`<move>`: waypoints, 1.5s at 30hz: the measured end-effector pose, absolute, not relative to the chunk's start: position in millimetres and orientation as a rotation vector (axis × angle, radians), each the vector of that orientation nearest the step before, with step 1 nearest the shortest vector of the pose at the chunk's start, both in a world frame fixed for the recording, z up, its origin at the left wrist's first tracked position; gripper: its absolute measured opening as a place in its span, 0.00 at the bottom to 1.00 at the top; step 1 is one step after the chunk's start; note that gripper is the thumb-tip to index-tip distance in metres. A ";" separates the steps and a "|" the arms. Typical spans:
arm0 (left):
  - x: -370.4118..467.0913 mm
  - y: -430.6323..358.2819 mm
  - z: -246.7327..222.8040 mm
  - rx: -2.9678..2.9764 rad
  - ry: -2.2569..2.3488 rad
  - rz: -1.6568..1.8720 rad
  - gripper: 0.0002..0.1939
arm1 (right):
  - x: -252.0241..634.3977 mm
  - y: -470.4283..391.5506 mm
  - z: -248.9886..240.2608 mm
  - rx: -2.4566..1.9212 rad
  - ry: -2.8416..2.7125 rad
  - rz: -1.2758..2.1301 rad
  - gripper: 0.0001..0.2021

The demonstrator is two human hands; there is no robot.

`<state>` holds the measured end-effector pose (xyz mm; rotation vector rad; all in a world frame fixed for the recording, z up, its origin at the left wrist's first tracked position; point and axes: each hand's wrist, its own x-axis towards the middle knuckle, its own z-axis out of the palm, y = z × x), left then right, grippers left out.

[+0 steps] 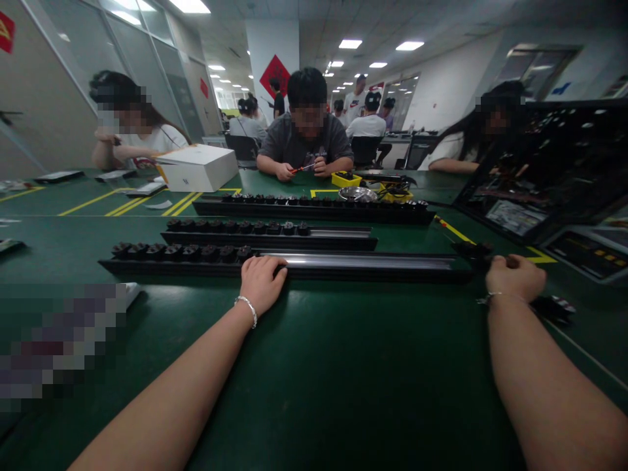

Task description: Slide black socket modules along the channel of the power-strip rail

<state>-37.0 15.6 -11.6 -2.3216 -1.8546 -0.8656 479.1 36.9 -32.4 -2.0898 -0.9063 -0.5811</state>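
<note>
A long black rail [363, 260] lies across the green table, its left part filled with a row of small black parts [171, 252] and its right part showing a bare shiny channel. My left hand [263, 278] rests on the rail's front edge at the last part of the row, its fingertips partly hidden behind the hand. At the rail's right end my right hand [515, 276] is curled beside a dark part [473, 250]; what its fingers hold, if anything, is hidden. More black parts [554, 307] lie just right of my right wrist.
Behind are a shorter rail [343, 241] and another long rail [314, 209], both bearing black parts. A white box [197, 167] stands back left, yellow trays [346, 178] and a metal dish [358, 194] back centre, a dark-framed device [554, 170] right. People sit across the table.
</note>
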 end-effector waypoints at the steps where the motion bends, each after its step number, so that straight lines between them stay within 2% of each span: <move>1: -37.1 15.8 -11.7 -2.322 -1.842 -0.877 0.12 | 472.4 34.8 -27.2 -2.089 -0.790 -0.517 0.21; 4: -37.0 14.8 -11.1 -2.295 -1.755 -0.943 0.12 | 445.7 29.5 -10.9 -2.014 -0.767 -0.505 0.22; 7: -36.6 11.9 -9.5 -2.053 -1.789 -1.033 0.14 | 410.2 23.9 -0.6 -1.950 -0.996 -0.547 0.22; 11: -38.0 11.3 -10.0 -1.799 -2.021 -1.028 0.25 | 350.7 13.9 -3.4 -1.855 -1.455 -0.568 0.23; 14: -39.5 13.6 -12.0 -1.790 -2.141 -0.957 0.30 | 307.8 6.7 -12.5 -1.912 -1.530 -0.408 0.25; 18: -38.2 15.0 -12.0 -1.779 -2.224 -0.905 0.30 | 276.5 1.5 -19.5 -2.052 -1.593 -0.232 0.26; 29: -38.8 16.3 -14.5 -1.765 -2.258 -0.906 0.30 | 278.6 -1.7 -13.4 -2.104 -1.699 -0.140 0.25; 45: -40.2 17.6 -16.4 -1.817 -2.156 -0.961 0.27 | 284.4 1.5 -17.0 -2.038 -1.763 -0.203 0.24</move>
